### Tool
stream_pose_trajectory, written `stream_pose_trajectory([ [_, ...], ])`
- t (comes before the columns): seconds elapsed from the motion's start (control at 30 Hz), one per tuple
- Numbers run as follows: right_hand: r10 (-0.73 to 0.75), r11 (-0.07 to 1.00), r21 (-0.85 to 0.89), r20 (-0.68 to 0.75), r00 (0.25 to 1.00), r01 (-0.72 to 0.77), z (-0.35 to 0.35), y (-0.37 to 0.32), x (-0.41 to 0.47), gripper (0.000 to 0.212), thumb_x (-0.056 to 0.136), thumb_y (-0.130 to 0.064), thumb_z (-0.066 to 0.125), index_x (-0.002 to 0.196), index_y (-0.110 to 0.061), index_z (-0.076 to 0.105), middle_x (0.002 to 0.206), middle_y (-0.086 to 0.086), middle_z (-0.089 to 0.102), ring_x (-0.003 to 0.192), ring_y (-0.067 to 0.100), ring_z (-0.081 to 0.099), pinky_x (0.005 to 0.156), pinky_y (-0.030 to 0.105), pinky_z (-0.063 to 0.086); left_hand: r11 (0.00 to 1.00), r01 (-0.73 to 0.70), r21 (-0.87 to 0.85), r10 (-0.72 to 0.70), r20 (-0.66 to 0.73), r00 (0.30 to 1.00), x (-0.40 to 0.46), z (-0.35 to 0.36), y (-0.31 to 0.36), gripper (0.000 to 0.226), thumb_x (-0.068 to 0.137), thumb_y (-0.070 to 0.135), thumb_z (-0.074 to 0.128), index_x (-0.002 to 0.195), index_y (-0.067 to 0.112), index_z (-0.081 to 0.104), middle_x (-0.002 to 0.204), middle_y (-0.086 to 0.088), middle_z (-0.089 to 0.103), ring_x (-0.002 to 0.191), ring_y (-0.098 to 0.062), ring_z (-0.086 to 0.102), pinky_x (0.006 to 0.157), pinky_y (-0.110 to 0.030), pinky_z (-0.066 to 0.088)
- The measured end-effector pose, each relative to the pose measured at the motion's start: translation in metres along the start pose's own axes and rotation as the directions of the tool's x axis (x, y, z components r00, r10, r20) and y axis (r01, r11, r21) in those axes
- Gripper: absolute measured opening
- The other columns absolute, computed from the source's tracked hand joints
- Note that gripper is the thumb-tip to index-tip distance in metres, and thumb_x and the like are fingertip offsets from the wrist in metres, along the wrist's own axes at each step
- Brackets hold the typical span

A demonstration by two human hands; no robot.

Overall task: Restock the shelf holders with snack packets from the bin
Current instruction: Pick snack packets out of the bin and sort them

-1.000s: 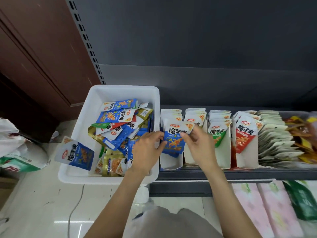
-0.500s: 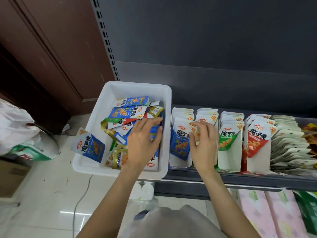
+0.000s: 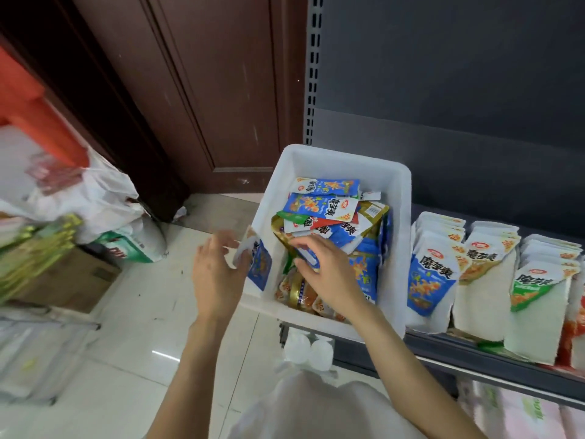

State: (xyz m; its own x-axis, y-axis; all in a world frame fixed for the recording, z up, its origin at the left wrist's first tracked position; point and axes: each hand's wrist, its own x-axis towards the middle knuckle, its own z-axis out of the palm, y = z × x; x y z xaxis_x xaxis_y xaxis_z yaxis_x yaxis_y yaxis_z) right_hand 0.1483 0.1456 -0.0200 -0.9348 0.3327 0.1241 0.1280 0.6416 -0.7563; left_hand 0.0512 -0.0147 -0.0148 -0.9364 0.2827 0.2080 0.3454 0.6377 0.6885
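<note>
Over bin (image 3: 395, 248) rim, blue packet (image 3: 258, 264) upright

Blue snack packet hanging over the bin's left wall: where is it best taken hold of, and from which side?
Probably pinch the blue snack packet by its white top edge, from the left outside the bin. It hangs over the wall there, and the left hand is already beside it.

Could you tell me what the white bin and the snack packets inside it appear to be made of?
The white bin looks like moulded plastic with a matte finish: one piece, thick rounded rim, smooth walls. The snack packets seem to be thin printed plastic film, fairly glossy, with flat sealed edges and creases; a gold packet shines like metallised foil, though the blur leaves that open.
</note>
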Motion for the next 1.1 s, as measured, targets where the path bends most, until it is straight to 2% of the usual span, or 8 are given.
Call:
stream_pose_trajectory([
  [0.1,0.05,0.994,0.093,0.056,0.997,-0.055,0.017,-0.01,0.011,0.044,0.089,-0.016,0.063,0.131,-0.02,0.05,0.129,-0.005,0.055,0.119,0.009,0.05,0.1,0.032,0.044,0.992,-0.118,-0.055,0.122,0.076,0.99,0.008,-0.006,-0.004,0.009,0.084,0.012,0.068,0.089,0.018,0.066,0.08,0.008,0.062,0.071,-0.004,0.056,0.06,-0.019,0.044],
  [0.2,0.125,0.979,0.155,0.075,0.989,-0.135,0.021,-0.019,0.014,0.053,0.089,-0.018,0.064,0.136,-0.025,0.042,0.134,-0.009,0.052,0.119,0.003,0.048,0.097,0.02,0.043,0.955,-0.113,-0.275,0.171,0.197,0.965,0.011,-0.005,0.005,0.012,0.085,0.012,0.068,0.085,0.024,0.066,0.081,0.009,0.067,0.07,-0.004,0.062,0.059,-0.013,0.046],
  [0.4,0.365,0.869,0.43,-0.223,0.904,-0.245,-0.005,-0.015,-0.002,0.02,0.087,-0.01,0.065,0.097,-0.025,0.056,0.097,-0.013,0.068,0.087,-0.001,0.065,0.068,0.016,0.052,0.745,0.189,-0.64,0.104,0.391,0.915,0.017,0.015,0.037,0.021,0.082,0.02,0.069,0.102,0.023,0.063,0.096,0.004,0.071,0.088,-0.01,0.068,0.074,-0.028,0.056],
  [0.53,0.518,0.726,0.665,-0.363,0.775,-0.174,-0.043,-0.007,-0.025,0.02,0.089,-0.001,0.06,0.093,-0.02,0.055,0.087,-0.01,0.071,0.075,0.001,0.065,0.055,0.018,0.051,0.813,0.127,-0.568,0.268,0.559,0.785,0.01,0.046,0.049,0.025,0.079,0.041,0.069,0.099,0.028,0.063,0.097,0.007,0.07,0.092,-0.017,0.067,0.078,-0.046,0.055],
  [0.7,0.471,0.801,0.586,-0.494,0.731,-0.12,-0.094,-0.003,-0.068,0.039,0.087,0.005,0.06,0.104,-0.027,0.046,0.089,-0.012,0.072,0.08,0.006,0.068,0.061,0.024,0.055,0.772,0.045,-0.633,0.45,0.596,0.665,-0.013,0.079,0.102,0.016,0.081,0.036,0.068,0.095,0.032,0.062,0.091,0.011,0.07,0.084,-0.013,0.068,0.073,-0.037,0.056],
  [0.83,0.419,0.887,0.456,-0.732,0.537,-0.072,-0.122,0.007,-0.106,0.038,0.088,-0.006,0.061,0.109,-0.034,0.046,0.102,-0.004,0.069,0.095,0.013,0.066,0.076,0.031,0.053,0.778,-0.106,-0.619,0.527,0.553,0.646,-0.035,0.106,0.132,0.021,0.084,0.021,0.069,0.105,0.021,0.064,0.093,0.021,0.064,0.088,0.01,0.058,0.079,-0.013,0.046],
  [0.9,0.398,0.905,0.419,-0.779,0.485,-0.07,-0.134,0.015,-0.12,0.04,0.086,-0.011,0.06,0.109,-0.041,0.047,0.107,-0.005,0.066,0.097,0.013,0.064,0.077,0.03,0.052,0.802,-0.178,-0.57,0.525,0.532,0.664,-0.037,0.118,0.139,0.028,0.085,0.022,0.068,0.112,0.024,0.06,0.101,0.015,0.06,0.092,0.007,0.054,0.08,-0.013,0.043],
  [1.1,0.442,0.895,0.384,-0.688,0.575,-0.229,-0.123,0.041,-0.116,0.036,0.09,0.0,0.057,0.112,-0.025,0.042,0.103,-0.002,0.067,0.096,0.011,0.067,0.078,0.035,0.056,0.766,-0.149,-0.625,0.587,0.586,0.558,-0.036,0.126,0.147,0.034,0.086,0.016,0.066,0.118,0.023,0.057,0.111,0.012,0.063,0.102,0.002,0.055,0.082,-0.01,0.043],
])
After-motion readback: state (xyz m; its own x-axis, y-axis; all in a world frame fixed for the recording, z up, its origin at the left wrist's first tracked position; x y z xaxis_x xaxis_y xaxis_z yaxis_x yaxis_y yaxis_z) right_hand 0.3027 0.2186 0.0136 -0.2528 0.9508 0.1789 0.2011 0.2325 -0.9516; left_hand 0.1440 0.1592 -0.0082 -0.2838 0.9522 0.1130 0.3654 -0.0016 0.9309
